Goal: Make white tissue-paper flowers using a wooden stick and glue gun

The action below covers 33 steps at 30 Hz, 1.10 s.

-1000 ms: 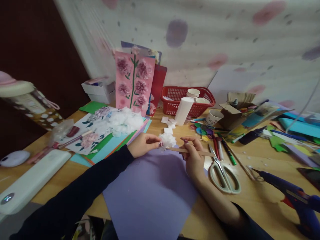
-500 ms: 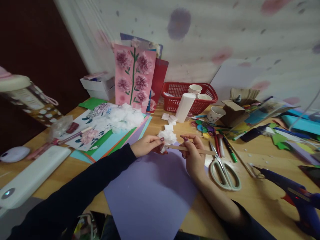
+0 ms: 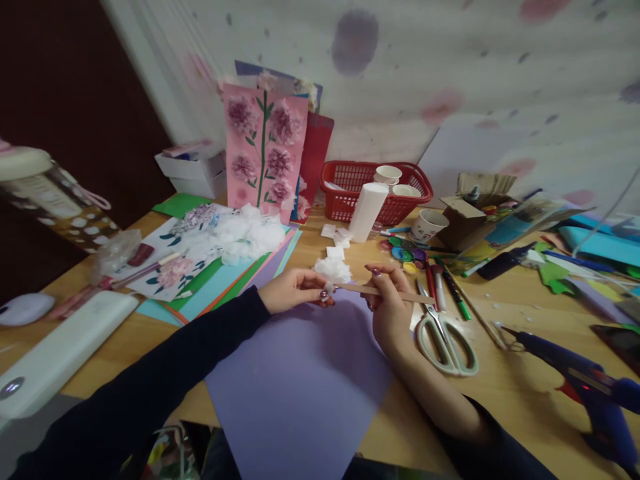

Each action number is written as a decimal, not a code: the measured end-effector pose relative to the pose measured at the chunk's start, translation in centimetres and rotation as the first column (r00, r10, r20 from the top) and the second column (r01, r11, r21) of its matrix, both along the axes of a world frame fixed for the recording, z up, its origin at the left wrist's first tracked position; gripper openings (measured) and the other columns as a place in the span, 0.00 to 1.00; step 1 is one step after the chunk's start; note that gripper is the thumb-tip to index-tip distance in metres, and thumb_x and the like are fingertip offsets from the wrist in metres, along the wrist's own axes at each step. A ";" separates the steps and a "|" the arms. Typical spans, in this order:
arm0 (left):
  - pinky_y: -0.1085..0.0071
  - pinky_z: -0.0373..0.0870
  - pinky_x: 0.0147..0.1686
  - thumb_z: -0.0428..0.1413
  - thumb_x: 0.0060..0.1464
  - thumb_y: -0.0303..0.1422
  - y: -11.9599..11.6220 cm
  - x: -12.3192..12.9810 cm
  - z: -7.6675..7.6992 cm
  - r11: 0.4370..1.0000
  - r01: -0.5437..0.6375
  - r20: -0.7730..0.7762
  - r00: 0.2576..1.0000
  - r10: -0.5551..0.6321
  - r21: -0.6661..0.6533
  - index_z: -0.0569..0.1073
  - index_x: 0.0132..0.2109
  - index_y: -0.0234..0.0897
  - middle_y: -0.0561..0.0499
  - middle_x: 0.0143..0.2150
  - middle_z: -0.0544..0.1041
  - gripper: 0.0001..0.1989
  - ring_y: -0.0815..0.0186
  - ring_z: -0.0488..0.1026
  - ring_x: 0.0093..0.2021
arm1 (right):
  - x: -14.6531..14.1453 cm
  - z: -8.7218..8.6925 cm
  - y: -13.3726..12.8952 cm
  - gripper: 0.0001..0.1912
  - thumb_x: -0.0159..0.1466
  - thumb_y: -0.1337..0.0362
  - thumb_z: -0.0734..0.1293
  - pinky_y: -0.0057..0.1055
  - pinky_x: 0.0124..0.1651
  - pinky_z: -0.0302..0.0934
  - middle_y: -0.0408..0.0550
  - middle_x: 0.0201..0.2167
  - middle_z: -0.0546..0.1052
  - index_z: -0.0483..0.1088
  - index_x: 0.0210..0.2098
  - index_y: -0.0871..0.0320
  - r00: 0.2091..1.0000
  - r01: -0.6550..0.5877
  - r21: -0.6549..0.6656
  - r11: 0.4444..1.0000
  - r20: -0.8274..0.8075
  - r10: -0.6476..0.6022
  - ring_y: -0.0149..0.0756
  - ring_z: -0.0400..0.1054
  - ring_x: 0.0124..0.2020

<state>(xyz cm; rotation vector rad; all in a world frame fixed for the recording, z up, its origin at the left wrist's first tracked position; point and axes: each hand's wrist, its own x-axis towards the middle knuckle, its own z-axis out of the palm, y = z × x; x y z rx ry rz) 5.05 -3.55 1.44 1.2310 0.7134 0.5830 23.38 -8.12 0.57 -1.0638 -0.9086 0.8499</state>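
Your left hand (image 3: 296, 291) has its grip closed on a small white tuft (image 3: 328, 289) above the purple sheet (image 3: 300, 383), and your right's (image 3: 393, 310) clamped on the thin flat stick (image 3: 370, 291), its tip right by the tuft!

Tabletop (image 3: 520, 400): pale wood is showing its grain under a faint sheen.
Purple sheet (image 3: 300, 393): paper is looking smooth and matt.
Flat stick (image 3: 413, 297): pale wood is looking matt.
White tissue heap (image 3: 253, 233): thin paper is looking crumpled and soft.
Scissors (image 3: 447, 343): metal blades are gleaming beside smooth plastic handles.
Red basket (image 3: 340, 210): latticed plastic is catching light.
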 end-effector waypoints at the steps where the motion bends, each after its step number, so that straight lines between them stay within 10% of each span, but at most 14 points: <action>1: 0.67 0.74 0.41 0.68 0.42 0.32 0.0 0.0 -0.1 1.000 -0.007 0.004 1.000 0.007 -0.008 0.75 0.35 0.31 0.48 0.31 0.81 0.13 0.68 0.78 0.32 | -0.1 0.0 0.0 0.05 0.57 0.62 0.64 0.24 0.16 0.45 0.31 0.12 0.57 0.67 0.33 0.56 1.000 -0.018 -0.005 1.000 -0.004 0.018 0.24 0.50 0.12; 10: 0.66 0.74 0.43 0.68 0.43 0.31 -0.1 0.1 -0.2 0.996 -0.061 0.070 0.995 0.066 -0.063 0.73 0.34 0.30 0.51 0.33 0.78 0.13 0.69 0.78 0.33 | -0.6 -0.1 -0.9 0.05 0.59 0.63 0.63 0.23 0.17 0.45 0.32 0.12 0.61 0.68 0.35 0.56 0.979 -0.192 -0.052 0.980 0.054 0.195 0.25 0.52 0.13; 25: 0.61 0.68 0.54 0.61 0.47 0.24 -0.4 0.2 0.2 0.990 -0.084 0.068 0.993 0.093 -0.117 0.77 0.40 0.29 0.46 0.35 0.82 0.10 0.63 0.79 0.39 | -0.5 0.4 -0.6 0.04 0.58 0.62 0.65 0.22 0.15 0.42 0.32 0.11 0.61 0.68 0.32 0.57 0.996 -0.092 0.005 0.996 -0.016 0.092 0.23 0.51 0.12; 33: 0.62 0.71 0.49 0.60 0.50 0.41 0.1 -0.2 0.2 0.971 -0.164 0.031 0.985 0.172 -0.175 0.79 0.37 0.29 0.41 0.35 0.82 0.16 0.61 0.79 0.37 | -0.2 0.1 -0.2 0.04 0.57 0.63 0.65 0.23 0.15 0.40 0.32 0.12 0.59 0.67 0.32 0.56 0.998 -0.044 0.022 0.999 -0.034 0.045 0.23 0.50 0.12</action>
